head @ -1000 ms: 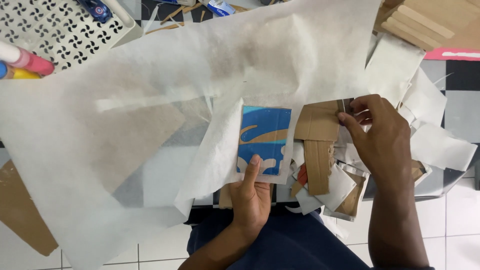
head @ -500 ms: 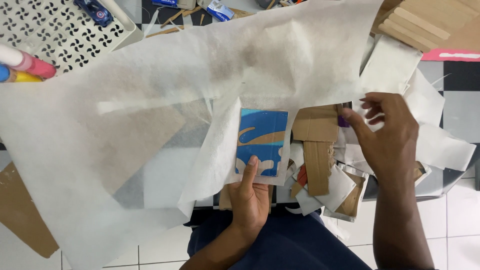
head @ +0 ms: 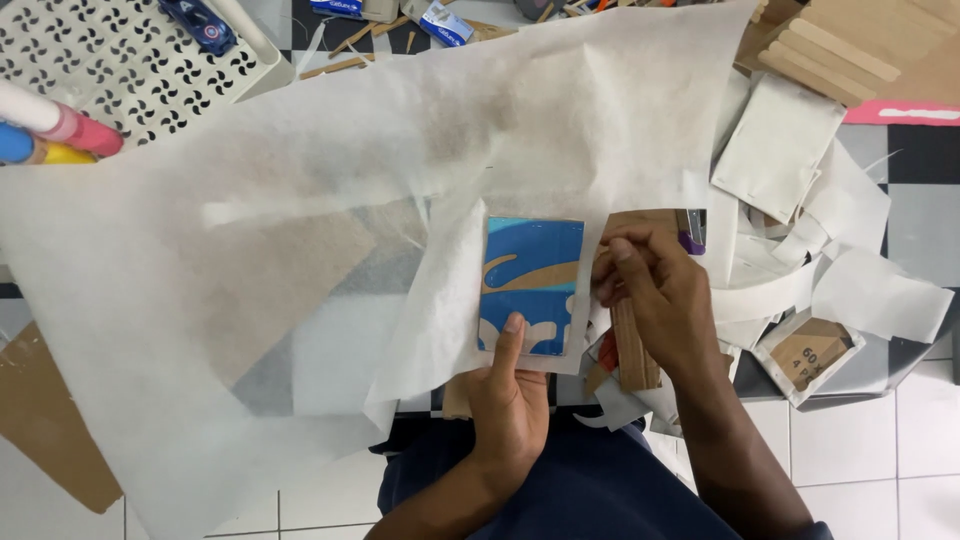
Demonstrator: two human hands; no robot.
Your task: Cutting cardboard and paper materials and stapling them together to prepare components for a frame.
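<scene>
My left hand (head: 510, 395) holds the bottom edge of a small blue card with white and tan shapes (head: 532, 285), thumb pressed on its face. The card lies on a large thin white sheet (head: 330, 200) that spreads across the floor. My right hand (head: 655, 295) sits just right of the card, fingers curled and pinched at the card's right edge, over a strip of brown corrugated cardboard (head: 632, 350). Whether the right hand grips something small I cannot tell.
Paper and cardboard scraps (head: 800, 300) pile up at the right. A white perforated tray (head: 120, 60) with a toy car (head: 198, 22) lies top left, beside coloured tubes (head: 50, 135). Wooden sticks (head: 830, 50) lie top right. Brown cardboard (head: 45, 420) lies at lower left.
My right hand has moved left from the scrap pile to the right edge of the blue card. The left hand stays on the card's bottom edge.
</scene>
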